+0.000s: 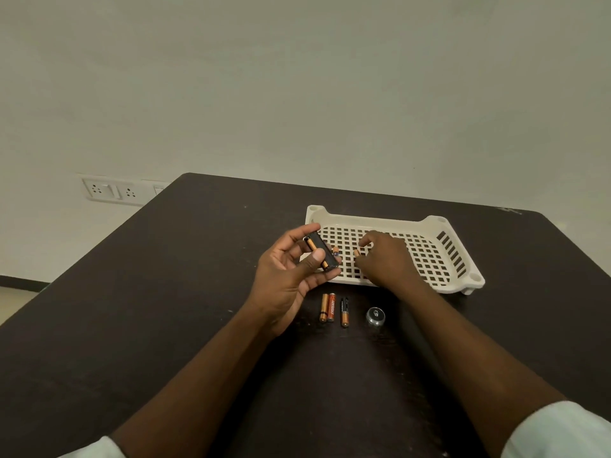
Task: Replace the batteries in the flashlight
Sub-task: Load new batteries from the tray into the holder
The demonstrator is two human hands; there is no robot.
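Both bare forearms reach forward from pale rolled sleeves. The left hand (291, 272) is raised, palm up, its thumb and curled fingers clamped on a small black battery holder (320, 251). The right hand (385, 259) is palm down, fingertips (363, 242) pinched together low.

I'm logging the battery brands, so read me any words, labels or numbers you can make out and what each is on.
"EVEREADY", roughly, in blurred white letters: red battery on the table.
Black-and-copper battery: a line of print, too small to read.
Copper battery: no print readable.
Round cap: a pale mark, not readable.
Battery holder in the left hand: nothing legible.
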